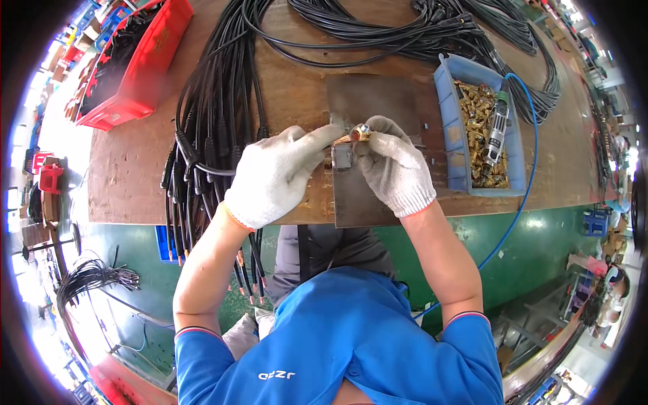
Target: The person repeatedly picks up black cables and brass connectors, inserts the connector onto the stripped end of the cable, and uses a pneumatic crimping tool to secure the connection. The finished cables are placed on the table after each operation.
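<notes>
The right hand (pixel 398 165) pinches a partly covered brass fitting (pixel 362 133); whether the bent-fingered left hand (pixel 271 179) grips anything cannot be told.

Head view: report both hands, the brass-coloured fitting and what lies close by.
Right hand pinching brass-coloured fitting. Left hand close beside it, grip unclear. Black cables bunched near left hand; blue bin to the right.
</notes>
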